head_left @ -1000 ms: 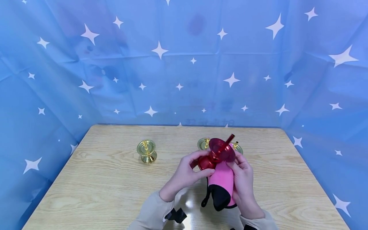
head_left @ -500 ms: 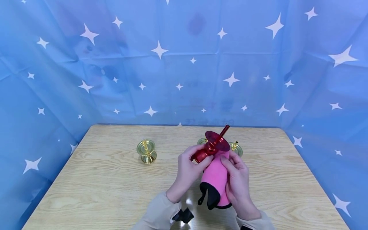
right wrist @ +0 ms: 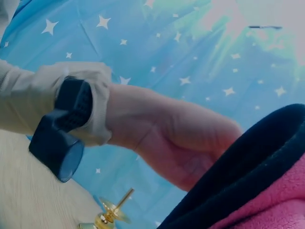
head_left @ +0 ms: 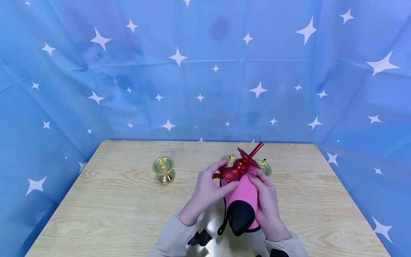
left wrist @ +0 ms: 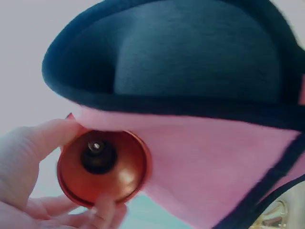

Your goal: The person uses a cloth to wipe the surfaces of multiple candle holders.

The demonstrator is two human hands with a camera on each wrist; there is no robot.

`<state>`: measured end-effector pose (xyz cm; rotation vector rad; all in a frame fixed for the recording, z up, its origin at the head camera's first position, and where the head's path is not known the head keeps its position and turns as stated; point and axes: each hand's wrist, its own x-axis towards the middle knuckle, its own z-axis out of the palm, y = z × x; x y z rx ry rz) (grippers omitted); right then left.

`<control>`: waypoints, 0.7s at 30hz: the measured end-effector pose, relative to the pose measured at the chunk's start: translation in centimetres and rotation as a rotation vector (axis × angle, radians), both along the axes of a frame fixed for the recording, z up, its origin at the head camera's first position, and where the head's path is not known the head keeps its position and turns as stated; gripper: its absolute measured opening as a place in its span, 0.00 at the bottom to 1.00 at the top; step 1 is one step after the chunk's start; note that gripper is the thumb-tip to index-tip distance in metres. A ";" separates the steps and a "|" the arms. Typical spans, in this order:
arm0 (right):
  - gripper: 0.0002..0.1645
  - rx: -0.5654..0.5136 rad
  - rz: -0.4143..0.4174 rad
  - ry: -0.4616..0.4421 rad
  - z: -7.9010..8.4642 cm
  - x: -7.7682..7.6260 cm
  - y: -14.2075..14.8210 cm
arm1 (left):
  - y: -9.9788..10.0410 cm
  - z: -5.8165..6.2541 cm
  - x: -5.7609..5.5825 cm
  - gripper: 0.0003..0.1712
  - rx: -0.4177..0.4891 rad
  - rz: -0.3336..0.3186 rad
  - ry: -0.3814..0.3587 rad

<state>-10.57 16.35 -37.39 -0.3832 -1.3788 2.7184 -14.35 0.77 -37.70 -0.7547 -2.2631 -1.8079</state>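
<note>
A shiny red metal candlestick (head_left: 237, 168), with a dish and a thin tube at its top, is tilted over the table, tube toward the upper right. My left hand (head_left: 208, 185) grips its flared base, thumb on the near side. The left wrist view looks into the hollow underside of the candlestick (left wrist: 126, 179), beside my left hand (left wrist: 19, 162). My right hand (head_left: 268, 203) pinches a pink cloth (head_left: 245, 189) with black trim against the candlestick, just below the dish. The cloth's lower end hangs folded, its dark lining showing. The right wrist view shows my left hand (right wrist: 181, 129) partly behind the cloth (right wrist: 281, 191).
One gold candlestick (head_left: 163, 169) stands on the wooden table (head_left: 106, 200) to the left. Two more, a gold candlestick (head_left: 228, 157) and another gold candlestick (head_left: 264, 167), stand behind my hands, partly covered. A blue starry curtain (head_left: 205, 78) surrounds the table's back and sides.
The red candlestick rose slightly up and left, then shifted right and turned so its dish appears nearly edge-on. The cloth shifted left with my right hand, its lower fold swinging.
</note>
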 end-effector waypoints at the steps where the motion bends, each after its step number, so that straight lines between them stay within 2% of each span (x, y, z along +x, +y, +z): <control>1: 0.07 -0.016 0.009 0.002 0.0 0.0 0.1 | 0.1 -0.1 0.1 0.34 0.029 0.008 -0.033; 5: 0.09 -0.040 0.035 0.009 0.1 0.0 0.2 | 0.6 -0.7 0.2 0.37 0.192 0.035 -0.116; 8: 0.10 -0.036 0.042 0.010 0.1 0.0 0.1 | 1.0 -1.2 0.2 0.36 0.298 0.036 -0.118; 10: 0.10 -0.032 0.037 0.005 0.1 0.0 0.0 | 1.2 -1.5 0.3 0.35 0.336 0.032 -0.113; 17: 0.09 -0.073 -0.010 0.018 0.3 0.0 -0.3 | 1.6 -2.3 0.3 0.26 0.342 0.015 -0.071; 21: 0.09 -0.100 -0.057 0.006 0.5 0.0 -0.4 | 1.8 -2.4 0.4 0.26 0.325 -0.058 -0.052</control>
